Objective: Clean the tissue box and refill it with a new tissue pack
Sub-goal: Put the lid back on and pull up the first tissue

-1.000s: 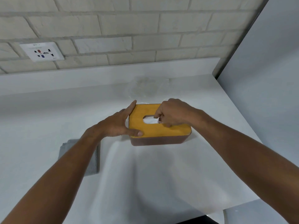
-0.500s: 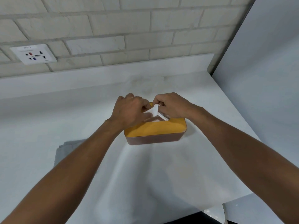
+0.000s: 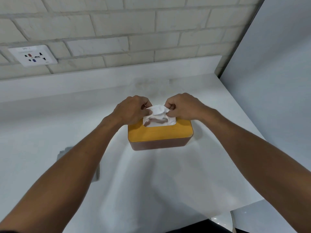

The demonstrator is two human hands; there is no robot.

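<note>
Tissue box [image 3: 159, 143] sits on the white counter [image 3: 50, 123], a little right of centre and apart from the back ledge. Its body is brown and its lid [image 3: 151, 134], an orange-yellow wood tone, lies flat on top. The faces toward the camera are plain.

At far left a white socket plate [image 3: 33, 56] is set in the pale brick wall [image 3: 117, 22]. A line of small grey print runs along its top edge, too blurred to read. Below the print are dark pin holes with one red mark and one blue mark. Lower down, a grey cloth [image 3: 64, 151] lies on the counter, mostly hidden behind the left forearm.

The left hand [image 3: 133, 110] is over the box's far left corner, fingers curled, pinching the left edge of a white tissue [image 3: 157, 115]. The tissue rises crumpled from the slot in the lid and spans between both hands. The right hand [image 3: 183, 106], fingers curled likewise, pinches its right edge over the far right part of the lid.

Right of the counter stands a plain grey panel [image 3: 277, 81]. Near the bottom right corner a white rounded surface [image 3: 222, 221] shows below the counter edge; what it is cannot be told.
</note>
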